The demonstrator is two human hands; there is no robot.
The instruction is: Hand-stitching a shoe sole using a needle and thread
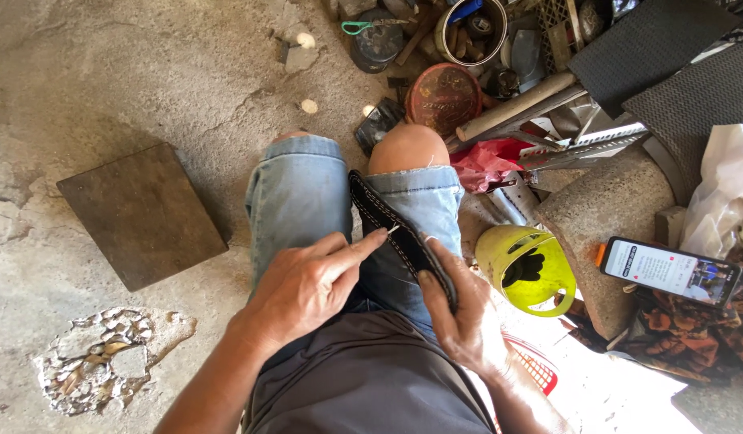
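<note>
The black strap [395, 233] you work on is a long, flat band, probably leather, with a line of pale stitches along each edge; it lies diagonally between your knees, over the faded, soft blue denim of your jeans [295, 201], and its near end goes under your right hand. Your left hand [303, 289] is closed in a pinch; thumb and forefinger press together on a thin, pale needle [393, 230], and its tip meets the stitched edge of the strap. Your right hand [460, 309] is curled around the near part of the strap; the fingers wrap over its outer edge and hold it firmly against your right thigh.

The floor is rough grey concrete [146, 80], cracked and broken in one place; a flat, dark square slab [142, 213] rests on it at your left. At your right stands a glossy yellow plastic jug [526, 269] with a round opening, just beside a coarse grey stone block [608, 217]; a phone [670, 272] with a lit screen lies on that block; a rusty round tin lid [444, 96] and a smooth wooden handle [516, 104] sit further away among small tools.
</note>
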